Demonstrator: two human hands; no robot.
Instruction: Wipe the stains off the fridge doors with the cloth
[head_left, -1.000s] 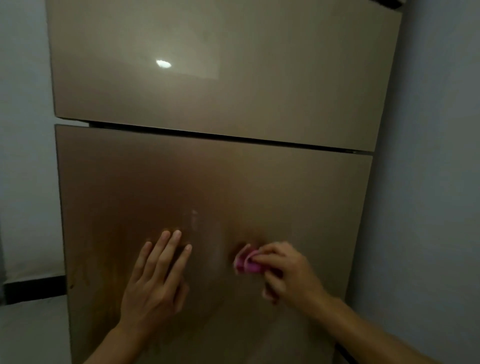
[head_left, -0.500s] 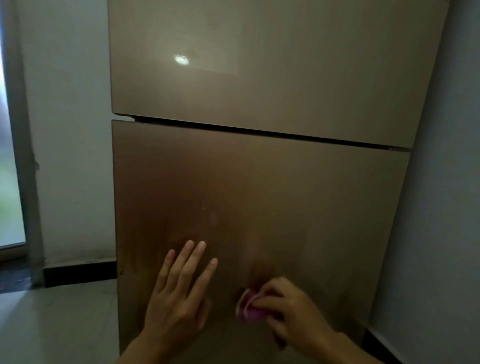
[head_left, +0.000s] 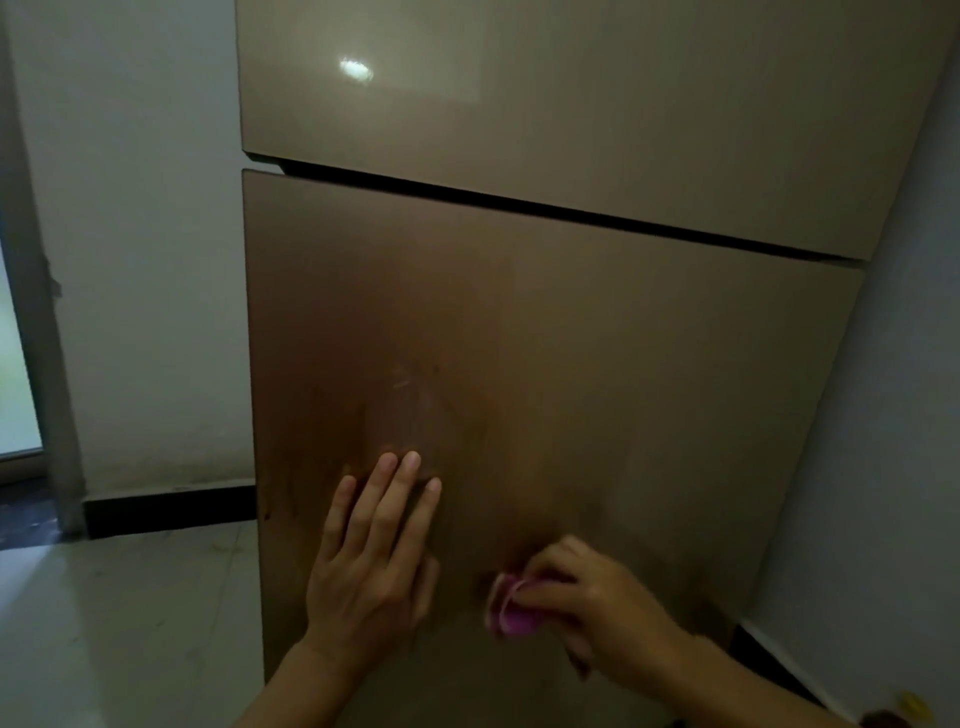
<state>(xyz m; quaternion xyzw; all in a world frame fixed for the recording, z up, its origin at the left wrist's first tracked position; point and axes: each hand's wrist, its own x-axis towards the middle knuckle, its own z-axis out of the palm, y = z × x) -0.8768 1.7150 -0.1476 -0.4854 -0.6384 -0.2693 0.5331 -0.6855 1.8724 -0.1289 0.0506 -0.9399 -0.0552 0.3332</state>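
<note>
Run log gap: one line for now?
left hand flat on lower door | right hand grips pink cloth against it | smear visible

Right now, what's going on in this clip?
A person is cleaning a two-door fridge. The right hand grips a bunched pink cloth and presses it low on the lower fridge door. The left hand lies flat on the same door, fingers straight, just left of the cloth. Faint smudges show above the left hand. Neither hand is on the upper door.
</note>
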